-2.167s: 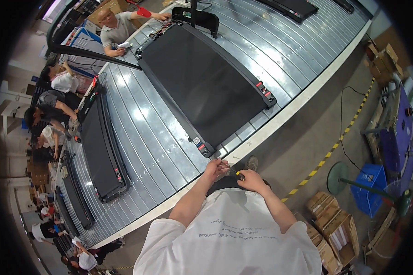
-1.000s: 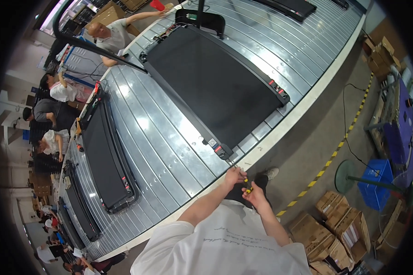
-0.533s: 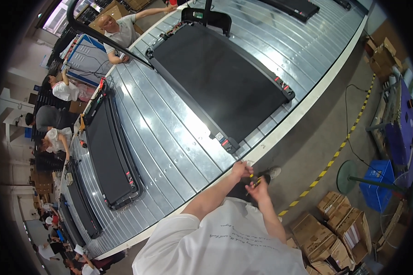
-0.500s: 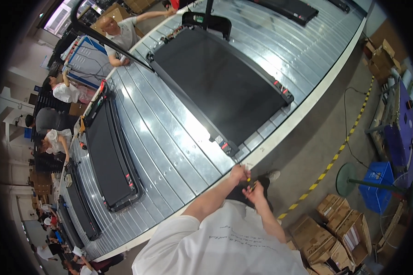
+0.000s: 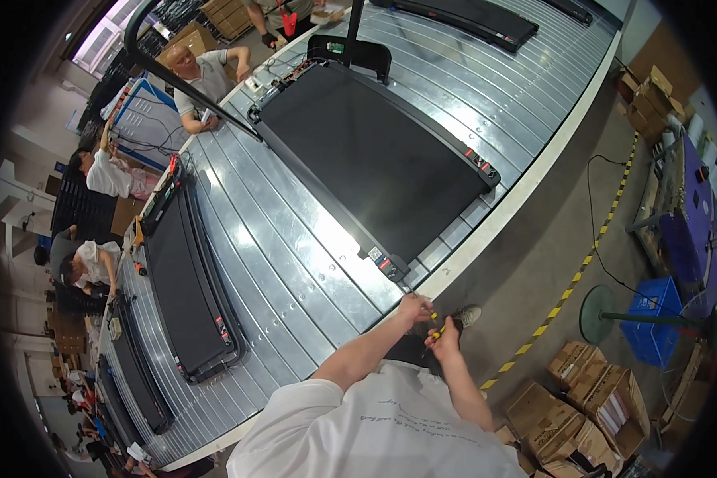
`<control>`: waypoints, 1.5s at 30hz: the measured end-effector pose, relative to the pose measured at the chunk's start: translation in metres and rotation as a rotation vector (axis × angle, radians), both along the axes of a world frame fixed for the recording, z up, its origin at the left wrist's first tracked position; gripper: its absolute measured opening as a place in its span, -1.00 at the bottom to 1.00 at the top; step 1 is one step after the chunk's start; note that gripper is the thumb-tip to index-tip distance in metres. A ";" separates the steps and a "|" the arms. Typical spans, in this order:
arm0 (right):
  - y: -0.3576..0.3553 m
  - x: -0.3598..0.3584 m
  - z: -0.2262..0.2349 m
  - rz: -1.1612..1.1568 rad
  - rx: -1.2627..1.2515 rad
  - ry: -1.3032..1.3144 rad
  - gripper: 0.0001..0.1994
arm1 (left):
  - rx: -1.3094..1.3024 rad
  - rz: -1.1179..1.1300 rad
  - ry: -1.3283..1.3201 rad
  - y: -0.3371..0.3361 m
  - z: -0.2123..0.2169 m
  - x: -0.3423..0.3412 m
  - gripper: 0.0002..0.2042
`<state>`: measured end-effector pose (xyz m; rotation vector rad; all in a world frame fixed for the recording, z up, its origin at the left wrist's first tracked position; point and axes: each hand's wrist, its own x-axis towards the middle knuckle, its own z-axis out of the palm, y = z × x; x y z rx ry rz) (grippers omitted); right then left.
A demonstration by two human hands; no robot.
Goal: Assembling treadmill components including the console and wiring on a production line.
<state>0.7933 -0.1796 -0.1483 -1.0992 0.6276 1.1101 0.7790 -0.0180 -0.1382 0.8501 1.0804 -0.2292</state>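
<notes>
Silvery slatted metal worktop (image 5: 271, 259) runs diagonally across the head view. On it, ahead of the hands, lies a flat black treadmill deck (image 5: 374, 151), its long axis slanting away toward the far left. The left hand (image 5: 416, 308) is nearer, just beside the deck's near-left corner, fingers curled; whether they grip anything is unclear. Close beside it, the right hand (image 5: 446, 341) is wrapped around a slim yellow-and-black hand tool (image 5: 438, 332). Rightward, a blue plastic crate (image 5: 645, 338) has indistinct contents; an open brown cardboard box (image 5: 634, 408) holds pale flat pieces (image 5: 608, 408).
</notes>
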 end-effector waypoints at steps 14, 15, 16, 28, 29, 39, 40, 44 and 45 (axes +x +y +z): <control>-0.016 0.012 0.134 0.870 -0.504 -1.834 -0.56 | -0.099 0.068 -0.083 0.002 0.030 -0.007 -0.76; -0.019 0.006 0.119 0.866 -0.500 -1.839 -0.56 | -0.094 0.080 -0.087 -0.001 0.035 -0.008 -0.76; -0.024 -0.002 0.093 0.606 -0.401 -1.402 -0.61 | -0.078 0.040 -0.084 -0.003 0.026 -0.008 -0.74; -0.029 -0.008 0.117 0.431 -0.540 -1.347 -0.45 | -0.142 0.087 -0.004 -0.020 0.011 -0.006 -0.72; -0.025 0.002 0.133 0.579 -0.615 -1.534 -0.47 | -0.157 0.037 0.019 -0.015 0.020 -0.002 -0.70; -0.016 0.011 0.049 0.241 -0.382 -1.044 -0.63 | -0.299 0.042 -0.125 -0.020 0.028 0.002 -0.74; -0.006 0.004 0.020 -0.130 -0.116 -0.212 -0.61 | -0.089 -0.081 -0.011 -0.020 0.023 0.005 -0.74; -0.005 -0.031 0.012 -0.196 0.085 0.111 -0.53 | 0.072 -0.088 0.068 -0.006 -0.012 -0.012 -0.77; -0.010 -0.032 0.022 -0.137 0.059 -0.084 -0.50 | 0.062 -0.088 0.054 0.000 -0.014 -0.012 -0.77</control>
